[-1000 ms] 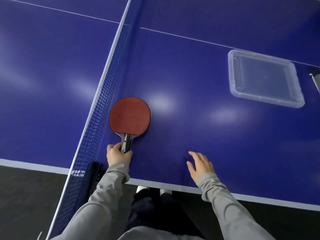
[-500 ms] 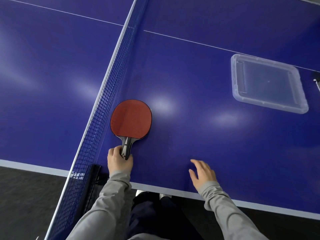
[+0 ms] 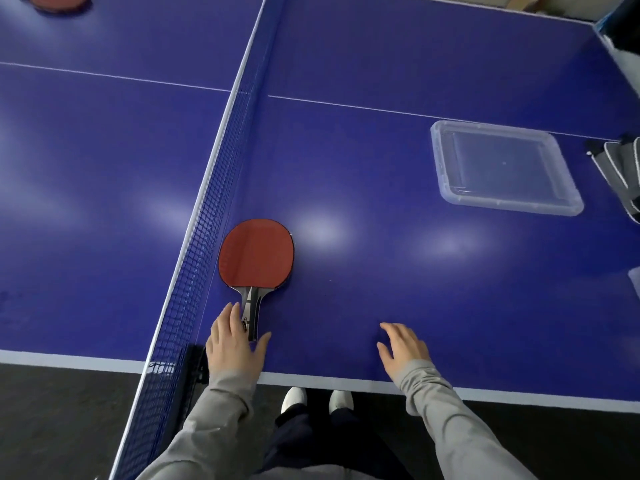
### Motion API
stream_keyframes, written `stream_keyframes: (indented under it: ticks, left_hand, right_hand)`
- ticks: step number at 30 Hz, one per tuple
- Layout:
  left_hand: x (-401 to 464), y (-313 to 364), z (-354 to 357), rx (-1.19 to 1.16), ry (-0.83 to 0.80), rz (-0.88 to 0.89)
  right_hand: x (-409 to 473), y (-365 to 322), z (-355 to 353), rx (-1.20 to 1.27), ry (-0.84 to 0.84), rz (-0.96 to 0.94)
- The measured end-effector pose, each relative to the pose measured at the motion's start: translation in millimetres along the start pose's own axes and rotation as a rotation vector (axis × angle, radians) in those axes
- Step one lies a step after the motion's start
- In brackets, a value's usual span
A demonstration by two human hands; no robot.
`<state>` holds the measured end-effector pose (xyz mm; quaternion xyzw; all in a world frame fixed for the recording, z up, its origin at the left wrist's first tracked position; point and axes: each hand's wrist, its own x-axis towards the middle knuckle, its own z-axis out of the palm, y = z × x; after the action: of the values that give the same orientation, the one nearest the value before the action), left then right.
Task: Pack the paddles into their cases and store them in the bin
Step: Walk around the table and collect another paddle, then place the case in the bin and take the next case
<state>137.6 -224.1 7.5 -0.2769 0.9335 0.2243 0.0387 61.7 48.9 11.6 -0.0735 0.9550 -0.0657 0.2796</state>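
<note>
A red-faced paddle (image 3: 256, 252) with a black and grey handle lies flat on the blue table just right of the net. My left hand (image 3: 235, 351) rests at the handle's end, fingers stretched out along its left side and thumb on its right, touching it without gripping. My right hand (image 3: 403, 348) lies open on the table near the front edge, holding nothing. The clear plastic bin (image 3: 450, 197) sits empty at the right. Grey and black paddle cases (image 3: 620, 168) lie beyond it at the right edge. A second red paddle (image 3: 59, 1) peeks in at the far top left.
The blue net (image 3: 207, 237) runs from the near edge to the far side, left of the paddle, with its black clamp (image 3: 197, 365) by my left wrist. The table's white front edge (image 3: 329, 379) is just below my hands. My shoes show under it.
My left hand has let go of the paddle handle and spread its fingers. The paddle has stayed in place. The view has lifted, bringing the cases and the second paddle into sight.
</note>
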Motion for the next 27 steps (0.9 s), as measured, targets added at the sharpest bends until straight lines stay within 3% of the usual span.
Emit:
stream_keyframes:
  ticks: [4, 9, 11, 19, 27]
  left_hand:
    - [-15, 19, 1, 0.132, -0.028, 0.342]
    - [-21, 71, 28, 0.358, -0.402, 0.564]
    - [-23, 98, 40, 0.399, -0.467, 0.613]
    - [-74, 237, 86, 0.502, -0.495, 0.931]
    - [-214, 376, 159, 0.481, -0.506, 1.096]
  right_hand:
    - [-12, 11, 5, 0.033, 0.036, 0.053]
    - [-39, 43, 11, 0.104, 0.087, 0.177]
    - [-55, 62, 13, 0.149, 0.115, 0.243]
    - [-134, 169, 20, 0.301, 0.231, 0.504]
    - [-233, 322, 29, 0.367, 0.281, 0.639]
